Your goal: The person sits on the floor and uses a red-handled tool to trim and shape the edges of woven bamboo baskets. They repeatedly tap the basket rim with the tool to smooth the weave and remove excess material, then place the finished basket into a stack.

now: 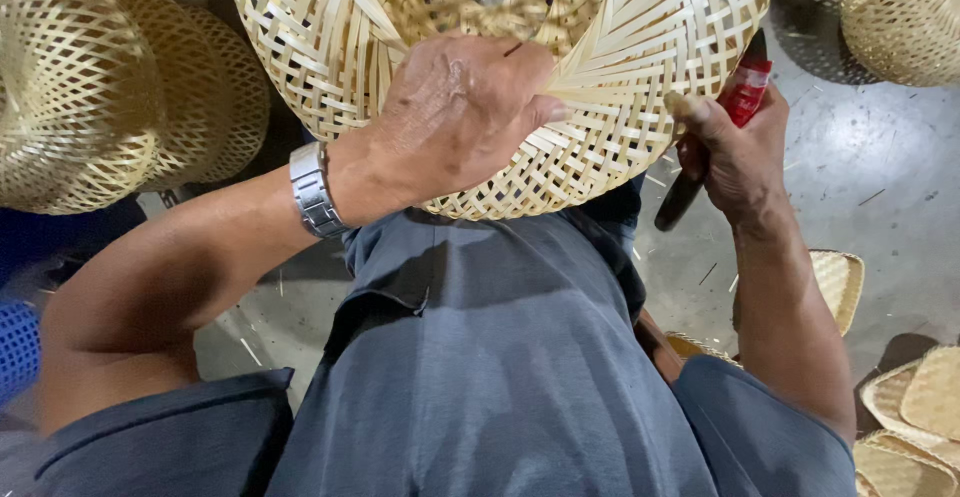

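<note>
A large woven bamboo basket (620, 47) rests against my lap, its rim turned towards me. My left hand (455, 117) lies flat on its weave near the lower rim, fingers closed over the strips. A metal watch (313, 191) sits on that wrist. At the basket's right edge, my right hand (735, 152) grips a tool with red and black handles (745, 92), and its thumb presses against the rim. The tool's working end is hidden behind the basket.
Finished woven baskets (100, 87) are stacked at the left, another (905, 17) at the top right. Flat woven pieces (915, 407) lie on the grey concrete floor (860, 157) at the right. A blue plastic crate (18, 347) stands at the left edge.
</note>
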